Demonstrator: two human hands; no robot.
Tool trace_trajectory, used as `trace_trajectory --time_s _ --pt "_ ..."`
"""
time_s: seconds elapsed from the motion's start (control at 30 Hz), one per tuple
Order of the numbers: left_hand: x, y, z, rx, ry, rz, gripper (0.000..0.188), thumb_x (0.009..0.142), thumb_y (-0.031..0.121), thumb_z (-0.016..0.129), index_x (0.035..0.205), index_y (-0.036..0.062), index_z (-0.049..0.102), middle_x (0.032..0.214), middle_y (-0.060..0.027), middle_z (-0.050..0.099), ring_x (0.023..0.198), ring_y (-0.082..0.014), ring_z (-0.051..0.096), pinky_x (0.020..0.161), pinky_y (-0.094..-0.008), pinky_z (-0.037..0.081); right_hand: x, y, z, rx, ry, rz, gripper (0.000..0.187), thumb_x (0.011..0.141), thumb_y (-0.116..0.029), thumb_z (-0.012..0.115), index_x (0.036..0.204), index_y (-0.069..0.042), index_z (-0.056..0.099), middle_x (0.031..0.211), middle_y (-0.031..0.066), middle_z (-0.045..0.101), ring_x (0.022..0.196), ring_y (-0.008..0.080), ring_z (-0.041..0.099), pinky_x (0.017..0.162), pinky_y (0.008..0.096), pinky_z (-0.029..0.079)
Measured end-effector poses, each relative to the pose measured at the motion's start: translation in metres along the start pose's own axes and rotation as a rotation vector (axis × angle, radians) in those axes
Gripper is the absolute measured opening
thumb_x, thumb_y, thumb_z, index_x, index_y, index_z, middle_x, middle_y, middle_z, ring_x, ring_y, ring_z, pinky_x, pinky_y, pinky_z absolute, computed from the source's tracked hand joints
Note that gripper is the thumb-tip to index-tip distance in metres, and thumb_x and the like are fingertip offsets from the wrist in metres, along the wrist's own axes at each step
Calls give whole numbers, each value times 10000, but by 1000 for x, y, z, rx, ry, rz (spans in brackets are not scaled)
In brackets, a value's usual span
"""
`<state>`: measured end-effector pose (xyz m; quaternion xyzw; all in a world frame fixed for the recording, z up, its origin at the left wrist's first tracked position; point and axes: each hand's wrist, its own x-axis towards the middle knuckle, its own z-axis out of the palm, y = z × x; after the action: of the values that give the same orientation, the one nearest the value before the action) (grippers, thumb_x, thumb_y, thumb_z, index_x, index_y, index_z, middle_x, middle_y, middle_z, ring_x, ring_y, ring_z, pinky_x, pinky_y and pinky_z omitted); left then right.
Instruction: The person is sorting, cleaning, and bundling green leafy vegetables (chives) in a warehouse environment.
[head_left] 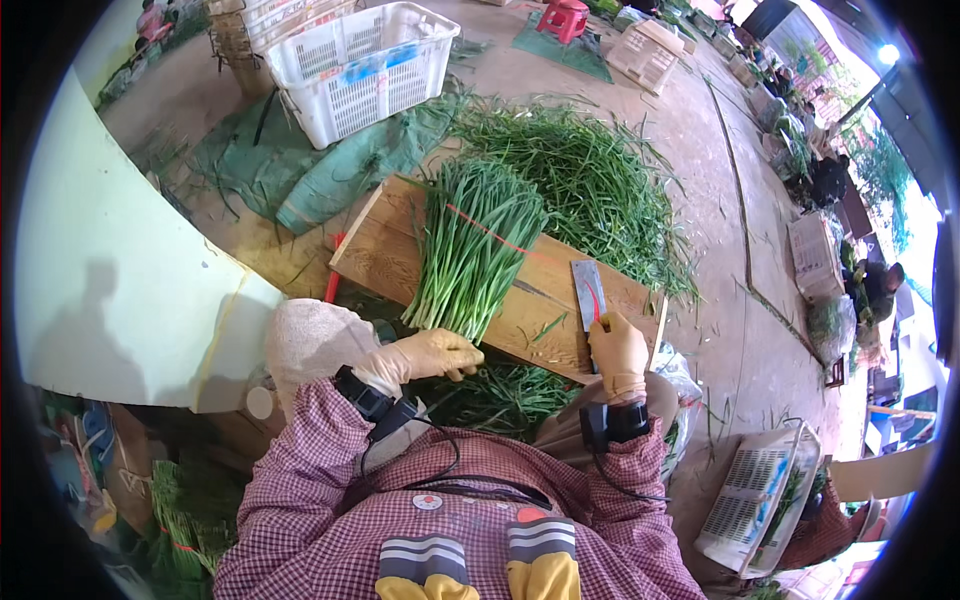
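A thick bundle of garlic chives (475,240) lies across a wooden board (375,245), tied round with a red band, its pale stem ends toward me. Beside those ends is my left hand (430,355), in a pale glove, fingers loosely bent and holding nothing that I can see. My right hand (618,352), gloved too, is closed over the handle of a flat rectangular knife (586,284) on the board's right part. A thin red strip shows on the blade just ahead of my fingers. Chive scraps lie between bundle and knife.
Loose green leaves (600,185) are heaped beyond the board, and more lie below it. A white plastic crate (365,75) stands on green sheeting at the far left. Another crate (750,500) is at the lower right. A pale curved wall (130,270) borders my left; people sit far right.
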<state>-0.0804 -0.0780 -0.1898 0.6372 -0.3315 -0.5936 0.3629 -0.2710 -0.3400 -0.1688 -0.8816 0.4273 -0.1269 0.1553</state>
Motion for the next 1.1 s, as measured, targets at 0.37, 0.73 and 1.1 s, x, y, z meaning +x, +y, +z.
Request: trace_trajectory --time_s 0.37,0.73,1.1 --pt "45 -7 -15 -1055 394 241 477 1077 446 470 1292 57 644 1188 -90 728 785 -102 655 661 -243 517 -40 -36 40 -204 30 -529 185 909 -235 642 761 -124 632 692 109 650 623 322 668 572 438 529" --pt "63 -10 4 -915 331 362 516 1087 443 454 1314 21 644 1191 -113 729 831 -107 648 765 -252 523 -59 -60 88 1569 -768 306 522 1068 -459 501 1402 -60 548 1290 60 648 1100 173 632 938 339 514" --pt "86 -19 -20 -671 521 334 389 1087 307 508 1315 26 651 1206 -82 726 871 -91 674 728 -244 553 -9 -31 120 1663 -450 513 431 1082 -422 488 1347 -112 627 1225 39 671 1079 168 634 936 314 486"
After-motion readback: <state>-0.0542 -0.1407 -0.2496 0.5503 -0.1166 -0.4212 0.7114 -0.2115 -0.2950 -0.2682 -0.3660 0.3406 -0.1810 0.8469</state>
